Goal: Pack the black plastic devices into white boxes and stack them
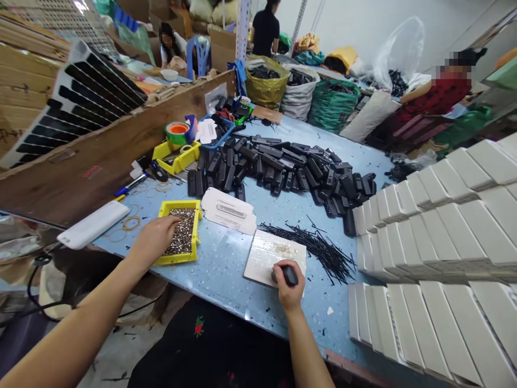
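Under right hand fingers, black part (mostly hidden); left hand covers yellow tray.

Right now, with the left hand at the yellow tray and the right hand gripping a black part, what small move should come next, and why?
Probably pinch one small metal piece out of the yellow tray: the left hand already rests on its contents, while the right hand holds the black part on the white pad, seemingly ready to receive it.

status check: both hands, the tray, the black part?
Left hand reaching into yellow tray of small metal bits. Right hand gripping black part over white board. Black strips lie just right of it.
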The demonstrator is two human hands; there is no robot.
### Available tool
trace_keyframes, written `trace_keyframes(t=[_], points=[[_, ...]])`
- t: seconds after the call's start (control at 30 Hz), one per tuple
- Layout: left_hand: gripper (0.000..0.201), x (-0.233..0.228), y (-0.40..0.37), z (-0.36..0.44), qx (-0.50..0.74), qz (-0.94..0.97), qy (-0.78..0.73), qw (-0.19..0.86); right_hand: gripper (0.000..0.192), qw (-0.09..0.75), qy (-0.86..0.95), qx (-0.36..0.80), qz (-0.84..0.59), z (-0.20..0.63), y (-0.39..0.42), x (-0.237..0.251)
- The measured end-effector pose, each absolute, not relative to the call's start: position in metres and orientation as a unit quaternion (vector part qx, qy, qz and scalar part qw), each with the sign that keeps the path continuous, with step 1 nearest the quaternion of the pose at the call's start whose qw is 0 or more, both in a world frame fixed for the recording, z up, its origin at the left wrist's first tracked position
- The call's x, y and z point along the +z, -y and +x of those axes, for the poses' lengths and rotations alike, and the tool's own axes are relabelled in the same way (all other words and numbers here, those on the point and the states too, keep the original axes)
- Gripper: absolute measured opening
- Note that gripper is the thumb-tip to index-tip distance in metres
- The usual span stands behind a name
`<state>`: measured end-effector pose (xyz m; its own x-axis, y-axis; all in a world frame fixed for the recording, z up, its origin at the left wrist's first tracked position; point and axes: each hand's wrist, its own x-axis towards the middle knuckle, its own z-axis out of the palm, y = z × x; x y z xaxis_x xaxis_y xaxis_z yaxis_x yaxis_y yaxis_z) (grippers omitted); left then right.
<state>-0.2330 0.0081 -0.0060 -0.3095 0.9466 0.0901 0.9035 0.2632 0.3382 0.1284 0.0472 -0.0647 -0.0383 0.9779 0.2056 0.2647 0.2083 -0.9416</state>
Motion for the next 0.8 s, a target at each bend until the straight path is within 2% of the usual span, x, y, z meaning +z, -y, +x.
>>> trace_keyframes(t=[0.1,0.2,0.3,0.37,0.47,0.57,0.6,0.67,0.73,0.8], points=[[0.041,-0.002,-0.006,-0.218,0.195,0.573,-0.794,0.054,0.026,0.482,0.600,0.374,-0.517,0.128,-0.049,-0.064],[0.040,-0.003,-0.010,-0.218,0.118,0.585,-0.801,0.050,0.028,0.486,0.596,0.372,-0.519,0.127,-0.049,-0.065],[0.025,-0.006,-0.014,-0.230,0.015,0.627,-0.770,0.115,0.029,0.494,0.595,0.372,-0.513,0.127,-0.048,-0.067],[0.015,-0.006,-0.016,-0.237,-0.005,0.638,-0.757,0.139,0.029,0.501,0.588,0.369,-0.516,0.127,-0.048,-0.068],[0.022,0.000,-0.016,-0.242,0.018,0.638,-0.758,0.134,0.030,0.511,0.583,0.360,-0.519,0.129,-0.048,-0.072],[0.025,0.010,-0.011,-0.226,0.195,0.587,-0.773,0.139,0.031,0.514,0.575,0.368,-0.520,0.127,-0.049,-0.073],[0.025,0.012,-0.009,-0.214,0.292,0.538,-0.769,0.183,0.032,0.512,0.560,0.388,-0.523,0.126,-0.050,-0.070],[0.028,0.012,-0.004,-0.177,0.463,0.394,-0.710,0.356,0.035,0.523,0.493,0.464,-0.518,0.119,-0.052,-0.059],[0.035,0.009,-0.001,-0.131,0.525,0.251,-0.598,0.552,0.038,0.565,0.386,0.555,-0.473,0.111,-0.056,-0.038],[0.036,0.004,0.000,-0.086,0.534,0.171,-0.513,0.650,0.039,0.623,0.292,0.604,-0.402,0.101,-0.059,-0.011]])
